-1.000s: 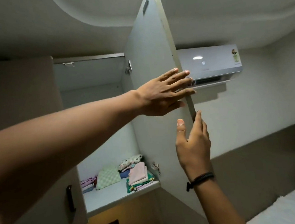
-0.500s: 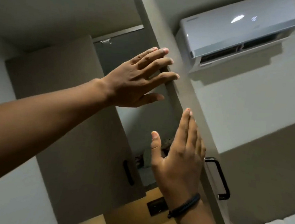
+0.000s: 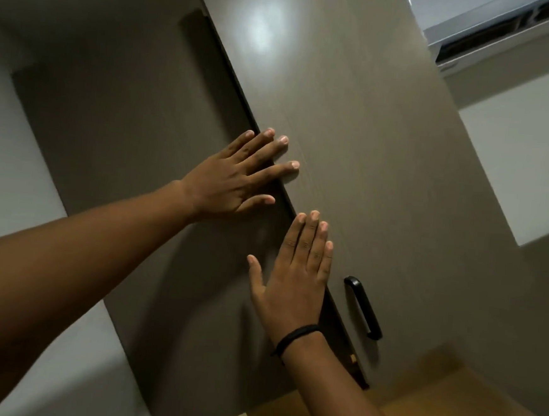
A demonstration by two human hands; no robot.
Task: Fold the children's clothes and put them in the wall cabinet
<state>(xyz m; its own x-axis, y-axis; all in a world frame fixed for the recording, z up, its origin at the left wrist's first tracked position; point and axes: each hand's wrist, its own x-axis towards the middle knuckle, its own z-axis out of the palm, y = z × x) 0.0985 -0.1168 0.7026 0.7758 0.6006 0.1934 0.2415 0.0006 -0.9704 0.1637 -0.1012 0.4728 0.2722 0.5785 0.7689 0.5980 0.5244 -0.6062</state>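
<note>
**Wall cabinet: doors nearly together, both hands flat on the fronts**

Wall cabinet (image 3: 384, 170): grey-brown, wood-grain finish, filled the centre of the frame from the top edge down to lower centre, seen from below at a slant. Two doors. Right door (image 3: 356, 115): lighter, with a pale glare patch near top centre. Left door (image 3: 132, 163): darker, in shadow. A thin dark seam ran diagonally between them from upper centre to lower centre right. Contents not visible; children's clothes could not be seen.

Door handle (image 3: 363, 308): black bar, on the right door close to the seam, lower centre right.

Left hand (image 3: 232, 184): centre of frame, fingers straight and spread, laid flat across the seam, fingertips (image 3: 283, 139) on the right door. Held nothing.

Right hand (image 3: 297, 275): just below and right of the left hand, fingers straight and close together, thumb out, palm against the door edge at the seam. Held nothing. Black wristband (image 3: 295, 337) on its wrist.

Air conditioner (image 3: 510, 32): white unit, upper right corner, partly cut off by the frame.

Wall (image 3: 516, 161): pale, right of the cabinet; also lower left.

Yellowish wooden panel (image 3: 447, 412): below the cabinet, lower right.
</note>
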